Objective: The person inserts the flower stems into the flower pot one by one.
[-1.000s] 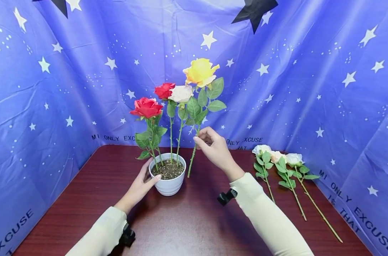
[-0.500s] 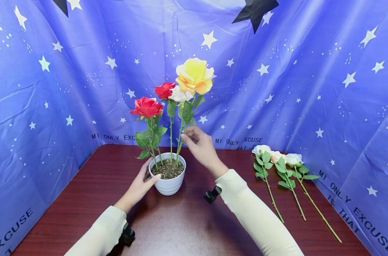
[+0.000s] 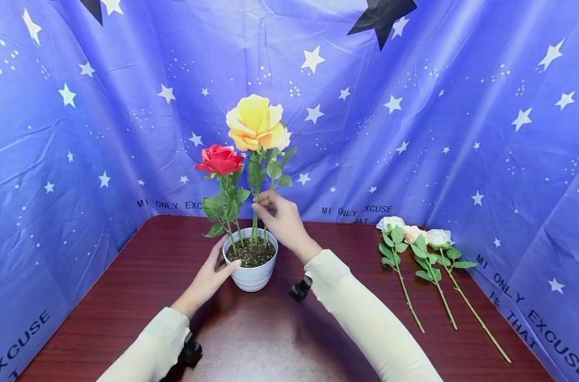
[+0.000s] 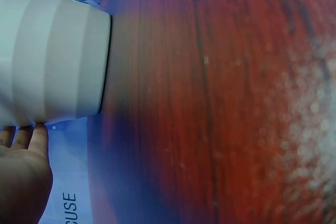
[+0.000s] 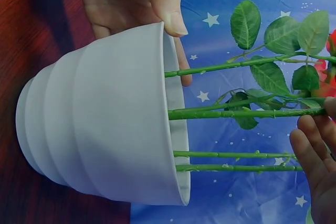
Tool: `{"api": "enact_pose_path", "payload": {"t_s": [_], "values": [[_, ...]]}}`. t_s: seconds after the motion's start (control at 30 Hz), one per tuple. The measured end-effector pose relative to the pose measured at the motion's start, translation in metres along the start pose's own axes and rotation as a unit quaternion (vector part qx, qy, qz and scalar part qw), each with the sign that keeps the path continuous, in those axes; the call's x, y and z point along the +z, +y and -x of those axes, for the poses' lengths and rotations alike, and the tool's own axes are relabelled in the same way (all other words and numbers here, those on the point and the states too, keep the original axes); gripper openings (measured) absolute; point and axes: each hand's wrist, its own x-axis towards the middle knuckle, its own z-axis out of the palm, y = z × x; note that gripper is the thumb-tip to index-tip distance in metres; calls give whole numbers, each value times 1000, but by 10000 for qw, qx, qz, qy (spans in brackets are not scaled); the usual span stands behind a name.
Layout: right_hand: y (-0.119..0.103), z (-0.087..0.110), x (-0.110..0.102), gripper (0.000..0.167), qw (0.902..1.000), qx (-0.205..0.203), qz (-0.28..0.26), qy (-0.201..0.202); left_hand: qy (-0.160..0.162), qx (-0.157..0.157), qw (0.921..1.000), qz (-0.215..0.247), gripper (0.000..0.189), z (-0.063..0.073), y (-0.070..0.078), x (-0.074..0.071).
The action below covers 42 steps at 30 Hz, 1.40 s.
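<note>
A white ribbed flower pot (image 3: 252, 279) with dark soil (image 3: 257, 255) stands upright on the table. My left hand (image 3: 210, 278) grips its left side, thumb on the rim; in the left wrist view its fingers (image 4: 38, 139) touch the pot wall. My right hand (image 3: 283, 218) pinches the green stem of a yellow rose (image 3: 253, 123) between thumb and fingers. In the right wrist view this stem (image 5: 236, 114) runs down past the pot's rim. A red rose (image 3: 219, 160) stands at the pot's left. A white rose (image 3: 286, 139) is mostly covered by the yellow bloom, which also hides another red rose.
Several pale roses lie on the table's right side, among them a white rose (image 3: 439, 237) and a cream rose (image 3: 413, 233), stems toward the front. A blue star-patterned curtain (image 3: 131, 111) surrounds the dark red wooden table (image 3: 141, 286) at the back and sides.
My right hand has moved left with the yellow rose, from beside the pot to over it. The yellow bloom now covers the back red rose. My left hand has stayed on the pot.
</note>
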Motion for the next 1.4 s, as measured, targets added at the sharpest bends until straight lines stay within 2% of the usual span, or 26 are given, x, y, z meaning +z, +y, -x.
{"api": "enact_pose_path", "payload": {"t_s": [0.37, 0.73, 0.97, 1.4], "values": [[0, -3, 6, 9, 9999, -8, 78, -106, -7, 100, 9999, 48, 76, -1, -1, 1], [4, 1, 13, 9, 9998, 78, 145, -135, -66, 1, 10000, 61, 76, 0, 1, 1], [7, 4, 20, 9, 9988, 61, 360, -324, -50, -13, 10000, 21, 76, 1, 3, 2], [14, 9, 28, 10, 9984, 206, 499, -151, -32, -45, 10000, 36, 76, 1, 2, 1]]}}
